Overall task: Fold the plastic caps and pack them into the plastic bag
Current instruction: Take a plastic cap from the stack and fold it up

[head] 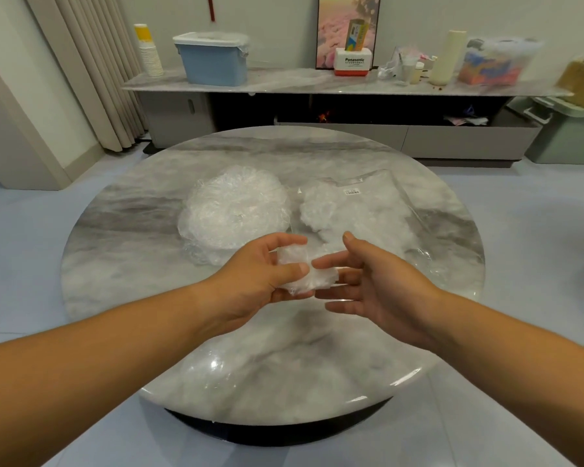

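One folded clear plastic cap (pixel 304 275) sits pinched in the left hand (pixel 246 284); the clear plastic bag (pixel 397 200) lies far-right, nearer the straight-fingered right hand (pixel 381 281).

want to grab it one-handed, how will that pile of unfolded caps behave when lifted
Probably floppy: the pile of caps is thin crinkled film, slumped on the table. Likely light and compressible: the folded cap squashes small in the left hand. Layers may slide apart.
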A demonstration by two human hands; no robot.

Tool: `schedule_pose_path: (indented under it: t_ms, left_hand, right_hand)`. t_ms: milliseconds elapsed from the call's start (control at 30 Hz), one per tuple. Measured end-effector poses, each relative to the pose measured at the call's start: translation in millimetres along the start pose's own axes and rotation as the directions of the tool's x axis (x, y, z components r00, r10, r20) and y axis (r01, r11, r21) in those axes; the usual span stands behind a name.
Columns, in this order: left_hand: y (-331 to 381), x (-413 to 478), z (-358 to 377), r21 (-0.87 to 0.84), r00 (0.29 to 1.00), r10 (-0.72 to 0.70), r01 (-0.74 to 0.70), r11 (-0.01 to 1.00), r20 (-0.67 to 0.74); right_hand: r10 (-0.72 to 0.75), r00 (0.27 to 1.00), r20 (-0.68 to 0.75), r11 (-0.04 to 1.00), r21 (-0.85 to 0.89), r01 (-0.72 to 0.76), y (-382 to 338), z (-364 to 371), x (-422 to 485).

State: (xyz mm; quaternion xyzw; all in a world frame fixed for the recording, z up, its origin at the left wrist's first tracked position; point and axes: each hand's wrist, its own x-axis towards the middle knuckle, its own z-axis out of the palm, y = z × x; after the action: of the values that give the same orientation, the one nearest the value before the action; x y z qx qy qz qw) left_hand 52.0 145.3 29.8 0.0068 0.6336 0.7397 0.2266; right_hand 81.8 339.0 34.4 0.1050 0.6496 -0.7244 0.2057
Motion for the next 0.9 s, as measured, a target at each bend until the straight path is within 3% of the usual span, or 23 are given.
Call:
schedule_pose_path:
  t_ms: [200,300,333,400,467,533,767,900]
  left_hand:
    - [-2.7,8.0,28.1,0.145,0.999,0.038,-0.043,0.988,0.038]
    - [-8.5,17.7,34.3,0.400,0.998,0.057,-0.057,0.915,0.012]
    - [-10.7,19.7,33.5,0.527,0.996,0.094,-0.081,0.846,0.001]
    - [-17.2,24.6,30.3,0.776,0.982,0.175,-0.165,0.608,0.072]
    - [-25.1,27.2,28.0,0.885,0.966,0.156,-0.254,0.391,0.208]
    - [-33.4,29.1,26.4,0.921,0.955,0.070,-0.298,0.251,0.289]
    - [-47.5,28.7,30.6,0.929,0.934,-0.041,-0.359,-0.087,0.356]
    - [-51.8,24.9,34.1,0.939,0.954,-0.043,-0.301,-0.165,0.298]
  right_hand:
    - [-0.119,0.979,-0.168,0.991,-0.086,0.106,-1.5,-21.5,-5.6]
    - [-0.196,0.936,-0.293,0.978,-0.130,0.164,-6.2,-39.1,-1.6]
    - [-0.214,0.920,-0.328,0.974,-0.143,0.176,-7.0,-45.2,0.7]
    - [-0.228,0.899,-0.373,0.969,-0.181,0.171,-5.7,-58.6,5.1]
    - [-0.223,0.899,-0.378,0.954,-0.272,0.123,-0.4,-70.9,8.6]
    - [-0.206,0.910,-0.361,0.930,-0.361,0.067,6.1,-80.3,9.5]
    - [-0.184,0.945,-0.270,0.848,-0.531,0.014,23.6,-92.9,7.5]
    - [-0.168,0.954,-0.247,0.823,-0.569,-0.002,25.6,-95.0,6.8]
